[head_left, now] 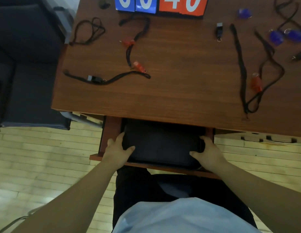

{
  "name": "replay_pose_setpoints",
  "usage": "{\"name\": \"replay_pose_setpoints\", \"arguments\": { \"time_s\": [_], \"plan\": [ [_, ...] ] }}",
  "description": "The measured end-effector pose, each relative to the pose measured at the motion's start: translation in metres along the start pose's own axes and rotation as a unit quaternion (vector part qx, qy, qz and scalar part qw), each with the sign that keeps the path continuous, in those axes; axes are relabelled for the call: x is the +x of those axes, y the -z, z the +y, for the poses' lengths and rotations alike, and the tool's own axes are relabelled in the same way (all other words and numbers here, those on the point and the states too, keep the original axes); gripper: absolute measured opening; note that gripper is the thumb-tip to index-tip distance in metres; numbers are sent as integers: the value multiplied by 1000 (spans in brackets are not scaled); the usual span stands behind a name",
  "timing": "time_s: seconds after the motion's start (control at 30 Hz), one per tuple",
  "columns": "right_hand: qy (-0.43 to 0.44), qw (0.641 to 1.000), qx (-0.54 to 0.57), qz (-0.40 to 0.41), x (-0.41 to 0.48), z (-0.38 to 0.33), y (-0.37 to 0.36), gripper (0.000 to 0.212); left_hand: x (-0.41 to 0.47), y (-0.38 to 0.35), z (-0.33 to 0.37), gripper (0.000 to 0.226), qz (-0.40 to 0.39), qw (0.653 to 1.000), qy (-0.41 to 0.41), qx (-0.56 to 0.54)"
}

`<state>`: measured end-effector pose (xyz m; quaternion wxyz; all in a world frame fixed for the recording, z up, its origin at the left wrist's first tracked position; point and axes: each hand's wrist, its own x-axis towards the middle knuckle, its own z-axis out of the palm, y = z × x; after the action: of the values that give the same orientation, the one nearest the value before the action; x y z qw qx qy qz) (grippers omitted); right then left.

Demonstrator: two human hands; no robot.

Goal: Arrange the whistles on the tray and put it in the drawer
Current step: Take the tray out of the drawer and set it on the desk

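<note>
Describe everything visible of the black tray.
The tray is a flat, dark, matte rectangle with rounded corners and a low rim, empty of whistles. It sits level in the open drawer below the desk edge. The left hand and right hand grip its opposite short ends.

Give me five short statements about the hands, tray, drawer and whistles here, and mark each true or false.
1. Both the left hand and the right hand grip the black tray. True.
2. The drawer is shut. False: it is pulled open, and the tray sits in it.
3. Whistles already lie on the tray. False: the tray looks bare; the whistles are on the desk.
4. A red whistle lies on the desk's right part, among black cords. True.
5. The black whistle is held in the left hand. False: it lies on the desk, on the left, with its cord.
</note>
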<state>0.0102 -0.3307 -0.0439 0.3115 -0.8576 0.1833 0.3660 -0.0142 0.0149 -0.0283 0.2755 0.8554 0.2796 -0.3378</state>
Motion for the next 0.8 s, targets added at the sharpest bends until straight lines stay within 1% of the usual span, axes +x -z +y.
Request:
{"name": "replay_pose_setpoints", "arguments": {
  "time_s": [0.1, 0.23, 0.33, 0.47, 0.53, 0.63, 0.67, 0.7, 0.77, 0.8],
  "plan": [
    [6, 1000, 9, 6, -8, 0, 7, 81, -10, 4, -2, 82, -5, 1000, -4, -1],
    [22, 1000, 15, -5, -22, -8, 17, 78, -27, 12, -1, 78, 36, 999, -18, -5],
    [30, 999, 17, -19, -33, -18, 25, 77, -37, 27, 2, 70, 56, 998, -6, 5],
    [4, 998, 3, -65, -49, -38, 45, 78, -51, 55, 6, 65, 29, 999, 15, 16],
    [-13, 995, -19, -96, -60, -51, 57, 77, -62, 70, 9, 58, 17, 999, 30, 11],
    [-29, 989, -44, -136, -76, -74, 79, 65, -79, 94, 18, 45, 0, 999, 38, -3],
    [-26, 987, -54, -146, -80, -81, 87, 61, -89, 103, 24, 42, -4, 999, 37, 4],
    [-21, 986, -58, -153, -83, -87, 96, 56, -95, 110, 29, 38, -10, 999, 34, 35],
    [-14, 985, -56, -165, -88, -96, 112, 55, -105, 125, 39, 34, 6, 998, 32, 63],
    [-13, 984, -53, -172, -93, -100, 119, 54, -111, 134, 46, 35, 25, 998, 33, 44]
  ]
}}
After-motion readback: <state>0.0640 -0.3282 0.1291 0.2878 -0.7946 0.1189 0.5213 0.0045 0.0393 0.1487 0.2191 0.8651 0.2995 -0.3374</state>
